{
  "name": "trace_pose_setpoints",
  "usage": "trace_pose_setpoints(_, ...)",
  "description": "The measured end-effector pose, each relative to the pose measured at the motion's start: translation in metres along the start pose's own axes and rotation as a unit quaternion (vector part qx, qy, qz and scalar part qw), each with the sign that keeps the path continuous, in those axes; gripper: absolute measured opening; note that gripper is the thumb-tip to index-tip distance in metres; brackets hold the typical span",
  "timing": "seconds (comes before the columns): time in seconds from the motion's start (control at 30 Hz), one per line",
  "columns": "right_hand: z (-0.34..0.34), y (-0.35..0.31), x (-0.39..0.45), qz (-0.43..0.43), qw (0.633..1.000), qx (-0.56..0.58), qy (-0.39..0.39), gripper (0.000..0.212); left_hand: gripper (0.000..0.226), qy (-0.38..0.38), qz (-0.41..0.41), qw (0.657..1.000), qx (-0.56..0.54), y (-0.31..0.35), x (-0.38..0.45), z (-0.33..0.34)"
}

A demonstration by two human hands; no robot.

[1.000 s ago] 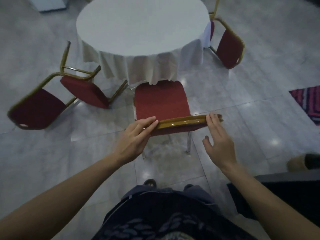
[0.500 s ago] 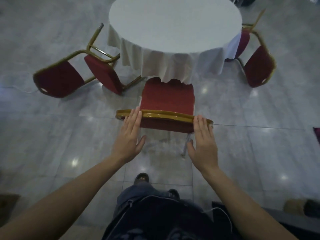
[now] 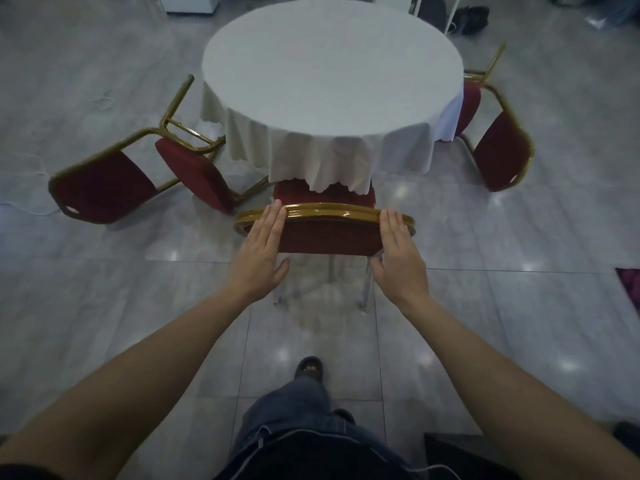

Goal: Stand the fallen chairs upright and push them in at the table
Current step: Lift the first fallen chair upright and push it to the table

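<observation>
A round table under a white cloth stood at the far middle of a grey tiled floor. Just near of it, the middle chair stood upright, its red seat tucked partly under the hanging cloth and its gold-framed back toward the person. The left hand lay flat against the left part of that back, fingers straight and together over the gold top rail, thumb spread to the side; it pressed rather than gripped. The right hand lay the same way on the right part of the back, open and flat, closed around nothing. To the left of the table, the left chair lay tipped on its side, its legs pointing toward the table. To the right, the right chair also lay fallen beside the cloth. Near the bottom edge, a sandalled foot stood on the tiles below the hands.
</observation>
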State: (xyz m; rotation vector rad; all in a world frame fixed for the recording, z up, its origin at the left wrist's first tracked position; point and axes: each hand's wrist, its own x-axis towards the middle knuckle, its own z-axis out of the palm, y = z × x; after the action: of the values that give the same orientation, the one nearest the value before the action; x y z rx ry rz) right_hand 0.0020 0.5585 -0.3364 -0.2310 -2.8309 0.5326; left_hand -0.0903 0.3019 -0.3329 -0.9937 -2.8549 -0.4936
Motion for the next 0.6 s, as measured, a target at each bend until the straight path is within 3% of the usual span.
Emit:
trace_pose_setpoints(0.47,0.006,0.009,0.086,0.004,1.0,-0.019,0.002,0.072,0.086,-0.003,0.032,0.999,0.005,-0.044,0.086,0.003)
trace_pose_setpoints(0.6,0.008,0.017,0.083,0.011,1.0,-0.018,0.019,0.075,0.069,0.049,0.038,0.998,-0.005,-0.046,0.089,0.005)
